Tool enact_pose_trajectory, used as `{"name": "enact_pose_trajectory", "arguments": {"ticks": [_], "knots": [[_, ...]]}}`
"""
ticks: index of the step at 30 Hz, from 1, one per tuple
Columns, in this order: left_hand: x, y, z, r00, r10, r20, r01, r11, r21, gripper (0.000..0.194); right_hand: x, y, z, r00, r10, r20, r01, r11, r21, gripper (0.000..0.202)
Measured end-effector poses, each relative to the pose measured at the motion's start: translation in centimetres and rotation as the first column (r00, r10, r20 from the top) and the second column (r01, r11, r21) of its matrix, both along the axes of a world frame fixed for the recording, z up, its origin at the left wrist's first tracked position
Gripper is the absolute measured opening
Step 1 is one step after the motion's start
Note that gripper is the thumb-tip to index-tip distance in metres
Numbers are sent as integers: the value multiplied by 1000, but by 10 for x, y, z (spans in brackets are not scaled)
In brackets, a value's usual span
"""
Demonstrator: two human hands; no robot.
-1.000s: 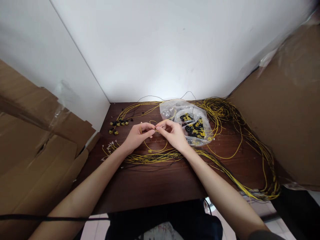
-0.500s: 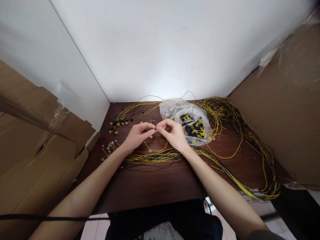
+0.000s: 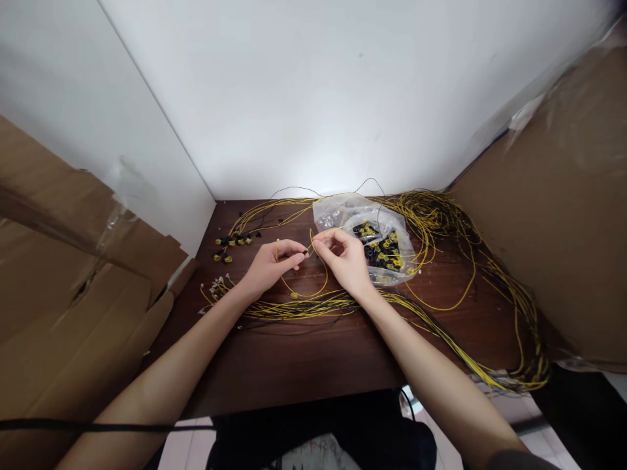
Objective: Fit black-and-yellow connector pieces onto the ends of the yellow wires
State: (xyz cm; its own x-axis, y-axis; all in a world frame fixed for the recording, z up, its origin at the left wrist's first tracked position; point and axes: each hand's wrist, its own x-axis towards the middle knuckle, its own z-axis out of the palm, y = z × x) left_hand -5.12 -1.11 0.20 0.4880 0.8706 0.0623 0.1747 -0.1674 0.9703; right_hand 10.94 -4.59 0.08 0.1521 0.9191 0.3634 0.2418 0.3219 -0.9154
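Note:
My left hand (image 3: 277,264) is closed, thumb and forefinger pinching a small black connector piece (image 3: 306,252) over the table. Just to its right my right hand (image 3: 343,258) pinches a thin yellow wire (image 3: 312,234) between thumb and fingertips. The wire loops down below the fingers, and a small yellow piece (image 3: 294,296) lies at the bottom of that loop. Beside my right hand sits a clear plastic bag (image 3: 337,212), open, with many black and yellow connector parts (image 3: 385,251) in it. Exactly how wire and black piece meet is too small to tell.
Wires with black and yellow ends (image 3: 235,240) lie at the back left. A long yellow and black wire bundle (image 3: 304,308) crosses the brown table (image 3: 294,365) below my hands. Tangled wire (image 3: 426,212) sits at the back right. Cardboard (image 3: 553,196) stands on both sides.
My right hand has moved slightly right and up, apart from my left fingertips, with the yellow wire in its pinch. The black piece now shows at my left fingertips.

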Motion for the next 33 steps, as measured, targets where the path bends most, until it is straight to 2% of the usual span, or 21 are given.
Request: {"name": "enact_pose_trajectory", "arguments": {"ticks": [8, 15, 22, 33], "knots": [[0, 0, 0, 1000, -5, -12, 5, 1000, 10, 22, 2, 3, -4, 995, -62, -77, 63, 998, 9, 13], [1, -1, 1, 1000, 0, -16, 0, 1000, 6, 21, 2, 3, -3, 996, -13, -86, 13, 1000, -5, 13], [1, 0, -1, 1000, 15, 7, -15, 1000, -8, 20, 0, 0, -2, 997, 82, 9, -81, 996, -28, 10], [0, 1, -2, 1000, 4, 4, -4, 1000, 15, 19, -1, 0, -2, 975, 123, 184, -125, 992, -1, 8]]}}
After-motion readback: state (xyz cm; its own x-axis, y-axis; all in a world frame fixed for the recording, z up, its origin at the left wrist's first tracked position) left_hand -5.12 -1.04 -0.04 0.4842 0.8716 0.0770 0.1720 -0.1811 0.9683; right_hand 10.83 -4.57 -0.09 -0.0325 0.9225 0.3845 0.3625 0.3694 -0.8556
